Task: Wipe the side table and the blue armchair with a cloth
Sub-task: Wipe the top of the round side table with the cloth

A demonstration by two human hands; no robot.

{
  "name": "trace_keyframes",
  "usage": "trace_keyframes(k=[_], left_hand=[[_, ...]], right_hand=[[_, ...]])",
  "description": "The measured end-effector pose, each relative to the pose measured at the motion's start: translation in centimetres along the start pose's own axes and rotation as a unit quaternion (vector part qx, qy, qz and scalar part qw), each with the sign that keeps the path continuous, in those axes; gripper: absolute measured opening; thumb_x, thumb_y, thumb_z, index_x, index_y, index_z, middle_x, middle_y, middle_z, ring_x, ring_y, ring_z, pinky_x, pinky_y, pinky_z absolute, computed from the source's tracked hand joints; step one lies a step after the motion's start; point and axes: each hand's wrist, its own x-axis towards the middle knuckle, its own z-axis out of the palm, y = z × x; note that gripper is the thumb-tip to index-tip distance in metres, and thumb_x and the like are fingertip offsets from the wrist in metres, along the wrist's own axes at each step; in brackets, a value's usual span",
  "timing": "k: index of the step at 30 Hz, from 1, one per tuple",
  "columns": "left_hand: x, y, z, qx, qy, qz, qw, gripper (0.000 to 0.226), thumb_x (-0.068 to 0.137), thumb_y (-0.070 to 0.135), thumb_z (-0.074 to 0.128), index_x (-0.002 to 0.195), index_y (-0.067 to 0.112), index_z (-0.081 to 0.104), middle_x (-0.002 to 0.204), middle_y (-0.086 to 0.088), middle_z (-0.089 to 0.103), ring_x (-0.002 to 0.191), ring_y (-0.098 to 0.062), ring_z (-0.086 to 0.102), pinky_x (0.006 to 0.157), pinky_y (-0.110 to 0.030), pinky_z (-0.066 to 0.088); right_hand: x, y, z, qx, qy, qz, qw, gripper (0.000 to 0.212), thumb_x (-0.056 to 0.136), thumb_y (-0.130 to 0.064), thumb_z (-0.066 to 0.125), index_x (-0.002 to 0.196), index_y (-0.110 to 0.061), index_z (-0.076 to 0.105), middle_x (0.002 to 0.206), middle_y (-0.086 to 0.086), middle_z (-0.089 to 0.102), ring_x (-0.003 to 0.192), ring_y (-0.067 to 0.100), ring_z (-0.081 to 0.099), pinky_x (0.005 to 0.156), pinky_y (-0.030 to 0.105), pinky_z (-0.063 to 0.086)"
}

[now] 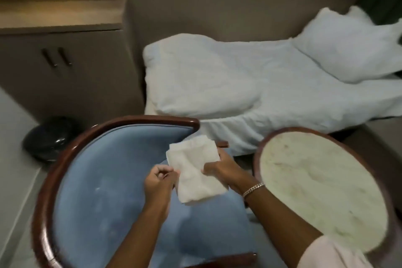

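A white cloth [193,167] hangs folded in the air above the blue armchair [102,180], which has a curved dark wooden rim. My right hand [224,169] grips the cloth's right edge, with a bracelet on the wrist. At the cloth's left edge my left hand [159,183] pinches it with closed fingers. The round side table [322,189], pale marbled top with a dark wooden rim, stands to the right of the chair, below my right forearm.
A bed with white sheets [272,102] and a pillow [352,50] lies behind the chair and table. A brown cabinet [65,67] stands at the back left. On the floor left of the chair sits a black bin [50,137].
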Motion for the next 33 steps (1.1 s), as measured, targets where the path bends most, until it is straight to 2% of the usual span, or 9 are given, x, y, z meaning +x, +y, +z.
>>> trace_keyframes(k=[4, 10, 14, 17, 20, 23, 27, 30, 33], left_hand=[[0.1, -3.8, 8.6, 0.055, -0.033, -0.011, 0.998, 0.022, 0.081, -0.008, 0.072, 0.073, 0.011, 0.063, 0.074, -0.009, 0.066, 0.067, -0.021, 0.058, 0.065, -0.029, 0.05], [2.3, -11.1, 20.6, 0.132, -0.115, -0.013, 0.985, 0.023, 0.078, -0.009, 0.072, 0.072, 0.012, 0.065, 0.077, -0.006, 0.07, 0.076, -0.025, 0.065, 0.073, -0.031, 0.054], [3.2, -16.5, 27.7, 0.169, -0.142, 0.022, 0.975, 0.021, 0.078, -0.009, 0.07, 0.076, 0.013, 0.068, 0.084, -0.008, 0.073, 0.086, -0.029, 0.07, 0.082, -0.037, 0.056], [5.7, -20.8, 30.0, 0.196, -0.159, 0.005, 0.968, 0.029, 0.084, -0.003, 0.065, 0.108, 0.012, 0.074, 0.099, -0.003, 0.075, 0.093, -0.021, 0.071, 0.076, -0.014, 0.054], [10.1, -25.2, 28.4, 0.286, -0.094, 0.084, 0.95, 0.047, 0.088, 0.001, 0.068, 0.134, 0.005, 0.062, 0.121, -0.008, 0.07, 0.108, -0.024, 0.068, 0.092, -0.011, 0.047], [14.9, -29.6, 24.4, 0.476, -0.056, 0.193, 0.856, 0.052, 0.094, 0.018, 0.057, 0.141, -0.005, 0.051, 0.146, -0.026, 0.054, 0.139, -0.042, 0.048, 0.119, -0.047, 0.033], [18.5, -34.0, 21.7, 0.701, -0.052, 0.301, 0.645, 0.066, 0.099, 0.039, 0.038, 0.155, 0.004, 0.032, 0.164, -0.02, 0.03, 0.154, -0.037, 0.024, 0.122, -0.057, 0.026], [19.2, -35.3, 21.4, 0.721, -0.027, 0.331, 0.609, 0.075, 0.098, 0.049, 0.037, 0.159, 0.008, 0.022, 0.168, -0.017, 0.023, 0.157, -0.033, 0.015, 0.125, -0.054, 0.02], [19.2, -35.4, 21.3, 0.721, -0.021, 0.331, 0.608, 0.076, 0.097, 0.051, 0.04, 0.158, 0.007, 0.024, 0.167, -0.017, 0.024, 0.157, -0.033, 0.015, 0.126, -0.053, 0.019]], right_hand=[[-0.1, 3.7, -7.9, -0.034, 0.085, 0.007, 0.996, 0.051, 0.055, -0.017, 0.07, 0.105, -0.024, 0.063, 0.106, 0.001, 0.072, 0.104, 0.028, 0.067, 0.085, 0.044, 0.06], [0.9, 10.8, -17.3, -0.113, 0.268, 0.029, 0.956, 0.082, 0.089, -0.032, 0.073, 0.152, -0.029, 0.021, 0.149, 0.001, 0.041, 0.132, 0.027, 0.047, 0.114, 0.051, 0.039], [3.5, 16.5, -24.1, -0.179, 0.318, 0.001, 0.931, 0.075, 0.091, -0.019, 0.072, 0.152, -0.022, 0.029, 0.157, 0.005, 0.04, 0.14, 0.024, 0.041, 0.117, 0.04, 0.034], [6.9, 21.6, -28.7, -0.302, 0.263, 0.019, 0.916, 0.06, 0.095, -0.025, 0.065, 0.149, -0.016, 0.041, 0.157, 0.006, 0.042, 0.14, 0.026, 0.045, 0.113, 0.035, 0.034], [10.6, 25.3, -30.7, -0.469, 0.255, 0.037, 0.845, 0.048, 0.097, -0.036, 0.057, 0.143, -0.021, 0.053, 0.163, 0.015, 0.03, 0.141, 0.038, 0.043, 0.11, 0.047, 0.04], [11.5, 28.8, -27.7, -0.575, 0.206, -0.084, 0.788, 0.06, 0.096, -0.056, 0.044, 0.147, -0.025, 0.049, 0.161, 0.016, 0.036, 0.147, 0.044, 0.034, 0.113, 0.06, 0.033], [7.6, 34.0, -26.4, -0.61, 0.081, -0.193, 0.765, 0.063, 0.096, -0.062, 0.038, 0.153, -0.037, 0.033, 0.167, 0.001, 0.025, 0.154, 0.038, 0.017, 0.114, 0.068, 0.024], [10.2, 32.5, -28.3, -0.632, 0.086, -0.192, 0.746, 0.059, 0.098, -0.059, 0.035, 0.152, -0.035, 0.037, 0.165, 0.005, 0.03, 0.152, 0.039, 0.024, 0.111, 0.069, 0.029], [19.0, 28.1, -28.1, -0.618, 0.19, -0.074, 0.759, 0.062, 0.098, -0.058, 0.03, 0.155, -0.034, 0.027, 0.166, 0.008, 0.028, 0.153, 0.04, 0.02, 0.115, 0.068, 0.023]])
